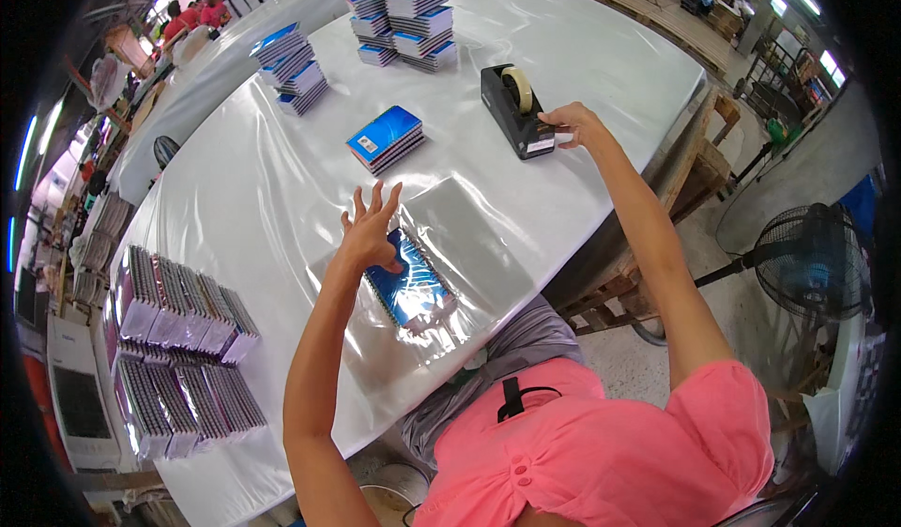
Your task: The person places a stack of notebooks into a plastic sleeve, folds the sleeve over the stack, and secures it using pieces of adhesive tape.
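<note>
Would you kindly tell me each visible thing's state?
Blue notebook: flat, under clear plastic
Tape dispenser: loaded with a tape roll
Left hand: spread, thumb over the notebook
Right hand: at the dispenser's end
Small notebook pile: stacked
Tall notebook stacks: uneven
Spiral-bound bundles: packed in rows
Fan: on or off unclear

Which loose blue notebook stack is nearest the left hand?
The short stack beyond the left hand; the other loose blue stacks are taller and stand farther back.
</note>
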Motion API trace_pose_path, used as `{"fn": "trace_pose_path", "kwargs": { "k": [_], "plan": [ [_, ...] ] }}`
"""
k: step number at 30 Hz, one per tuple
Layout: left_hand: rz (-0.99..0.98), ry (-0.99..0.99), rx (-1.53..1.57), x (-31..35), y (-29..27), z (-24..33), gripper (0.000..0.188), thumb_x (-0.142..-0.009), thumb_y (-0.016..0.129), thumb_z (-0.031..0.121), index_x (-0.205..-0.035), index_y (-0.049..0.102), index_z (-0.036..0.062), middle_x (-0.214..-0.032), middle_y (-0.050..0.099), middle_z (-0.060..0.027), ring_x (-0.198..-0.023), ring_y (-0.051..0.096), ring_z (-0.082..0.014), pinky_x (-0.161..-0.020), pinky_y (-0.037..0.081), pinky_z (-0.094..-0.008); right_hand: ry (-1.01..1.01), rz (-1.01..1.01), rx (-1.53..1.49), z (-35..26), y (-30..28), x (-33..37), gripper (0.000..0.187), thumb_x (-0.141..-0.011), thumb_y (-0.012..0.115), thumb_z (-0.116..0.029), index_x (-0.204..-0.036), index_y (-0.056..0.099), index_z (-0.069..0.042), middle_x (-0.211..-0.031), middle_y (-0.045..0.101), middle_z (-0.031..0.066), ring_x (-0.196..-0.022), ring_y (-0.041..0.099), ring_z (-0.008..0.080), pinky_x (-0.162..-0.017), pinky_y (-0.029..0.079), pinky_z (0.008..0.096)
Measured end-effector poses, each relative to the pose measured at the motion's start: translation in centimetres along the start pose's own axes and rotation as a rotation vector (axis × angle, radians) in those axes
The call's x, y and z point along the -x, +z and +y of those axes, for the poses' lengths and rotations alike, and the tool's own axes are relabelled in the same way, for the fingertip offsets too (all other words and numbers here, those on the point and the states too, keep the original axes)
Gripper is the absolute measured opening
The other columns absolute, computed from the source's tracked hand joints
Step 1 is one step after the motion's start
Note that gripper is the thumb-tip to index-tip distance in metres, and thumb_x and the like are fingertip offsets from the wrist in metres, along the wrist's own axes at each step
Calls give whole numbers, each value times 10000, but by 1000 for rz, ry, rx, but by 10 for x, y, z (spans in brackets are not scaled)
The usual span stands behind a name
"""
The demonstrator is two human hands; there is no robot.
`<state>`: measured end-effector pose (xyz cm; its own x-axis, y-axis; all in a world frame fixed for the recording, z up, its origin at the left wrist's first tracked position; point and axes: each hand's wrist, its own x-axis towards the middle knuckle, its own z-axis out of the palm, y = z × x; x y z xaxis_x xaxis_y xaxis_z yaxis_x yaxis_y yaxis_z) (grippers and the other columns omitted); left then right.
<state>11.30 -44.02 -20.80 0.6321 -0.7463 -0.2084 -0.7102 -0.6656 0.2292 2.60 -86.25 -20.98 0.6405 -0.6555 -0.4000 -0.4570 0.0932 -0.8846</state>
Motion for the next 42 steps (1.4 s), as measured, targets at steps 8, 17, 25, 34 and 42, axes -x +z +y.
{"fn": "trace_pose_path", "kwargs": {
  "k": [8,17,25,34,42],
  "plan": [
    [68,-5,76,-3,8,-7,1455,-270,900,168,-1521,173,325,-1596,140,-104,-1449,12,-455,-1040,166,-738,-189,-229,-582,41,7,10,329,-860,707,-176,-1138,636,-14,-1130,620,88,-1078,557,215,-956,444,474],
    [37,10,228,-6,13,-23,1465,-247,894,190,-1521,184,327,-1595,155,-108,-1446,-14,-465,-1035,137,-746,-180,162,139,76,6,15,601,-765,753,-301,-1187,555,78,-1352,487,206,-1249,450,201,-958,419,437],
    [15,-10,346,-3,22,-35,1455,-292,910,182,-1532,155,279,-1594,130,-149,-1431,-59,-495,-1037,91,-746,-502,-468,357,29,115,122,294,-720,805,-293,-828,733,-29,-721,652,36,-682,567,124,-606,437,288],
    [7,-17,340,-11,21,-28,1364,-349,810,95,-1531,158,293,-1596,126,-147,-1436,-61,-487,-1055,105,-726,-575,-906,935,2,223,191,370,-635,837,-358,-766,713,-35,-681,661,81,-608,609,199,-558,463,332],
    [-56,-3,290,-10,18,-28,1423,-321,889,192,-1533,148,272,-1596,114,-148,-1436,-57,-485,-1060,111,-723,-858,-652,1209,9,229,205,404,-601,852,-372,-817,723,-56,-770,703,118,-751,690,321,-674,535,434]
  ]
}}
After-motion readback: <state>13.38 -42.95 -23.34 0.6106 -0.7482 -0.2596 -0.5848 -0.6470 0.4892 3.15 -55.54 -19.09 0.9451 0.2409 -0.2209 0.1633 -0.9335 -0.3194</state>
